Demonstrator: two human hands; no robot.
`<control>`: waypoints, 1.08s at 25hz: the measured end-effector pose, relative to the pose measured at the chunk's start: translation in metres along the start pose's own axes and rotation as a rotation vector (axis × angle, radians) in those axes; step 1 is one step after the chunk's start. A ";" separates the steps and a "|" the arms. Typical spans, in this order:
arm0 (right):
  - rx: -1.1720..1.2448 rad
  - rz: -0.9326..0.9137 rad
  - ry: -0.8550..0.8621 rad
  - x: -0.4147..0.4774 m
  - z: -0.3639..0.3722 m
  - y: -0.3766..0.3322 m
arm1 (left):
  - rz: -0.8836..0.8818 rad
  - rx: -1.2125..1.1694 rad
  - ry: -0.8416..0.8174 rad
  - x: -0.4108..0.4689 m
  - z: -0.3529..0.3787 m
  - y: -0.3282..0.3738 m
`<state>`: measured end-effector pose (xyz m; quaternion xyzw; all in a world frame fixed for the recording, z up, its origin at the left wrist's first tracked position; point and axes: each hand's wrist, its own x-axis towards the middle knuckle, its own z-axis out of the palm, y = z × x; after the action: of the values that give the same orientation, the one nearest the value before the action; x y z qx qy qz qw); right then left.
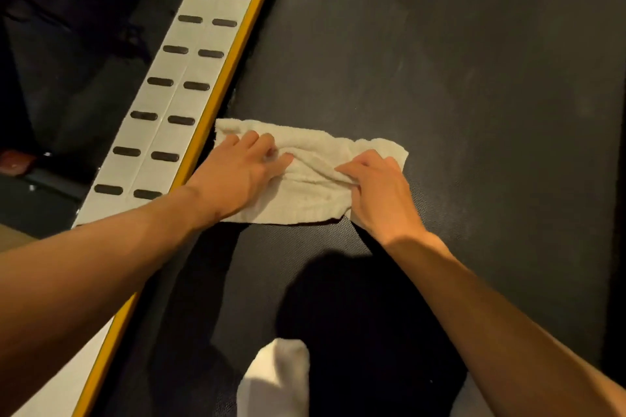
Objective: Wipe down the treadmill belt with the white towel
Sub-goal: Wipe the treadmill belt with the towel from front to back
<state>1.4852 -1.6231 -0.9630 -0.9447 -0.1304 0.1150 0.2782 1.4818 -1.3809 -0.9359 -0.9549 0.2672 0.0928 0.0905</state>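
Note:
The white towel (311, 189) lies spread and rumpled on the dark treadmill belt (440, 78), close to the belt's left edge. My left hand (244, 169) rests on the towel's left part with fingers fairly straight, pressing it down. My right hand (376, 189) is on the towel's right part, its fingers curled and bunching a fold of cloth.
A white side rail (176, 85) with dark oval grips and a yellow strip (230, 68) runs along the belt's left side. A foot in a white sock (274, 379) stands on the belt near the bottom. Dark floor lies to the left of the rail.

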 end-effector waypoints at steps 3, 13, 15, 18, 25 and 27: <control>-0.018 0.106 0.047 -0.003 0.001 0.003 | 0.061 0.004 -0.058 -0.014 0.003 0.009; -0.082 -0.158 -0.110 -0.023 0.009 -0.020 | 0.003 -0.062 -0.096 -0.049 0.003 0.006; -0.074 -0.080 -0.075 -0.012 0.011 -0.021 | -0.044 -0.084 -0.122 -0.051 0.002 0.005; -0.139 -0.186 -0.104 0.008 0.018 -0.045 | -0.241 -0.124 -0.193 -0.048 -0.003 -0.005; -0.286 -0.274 -0.052 -0.041 0.034 -0.042 | -0.273 -0.174 -0.160 -0.058 -0.006 0.033; -0.228 -0.298 -0.032 -0.043 0.032 -0.034 | -0.195 -0.174 -0.139 -0.064 -0.004 0.037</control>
<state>1.4297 -1.5930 -0.9639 -0.9384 -0.2854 0.0721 0.1811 1.4091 -1.3819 -0.9225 -0.9718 0.1573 0.1724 0.0343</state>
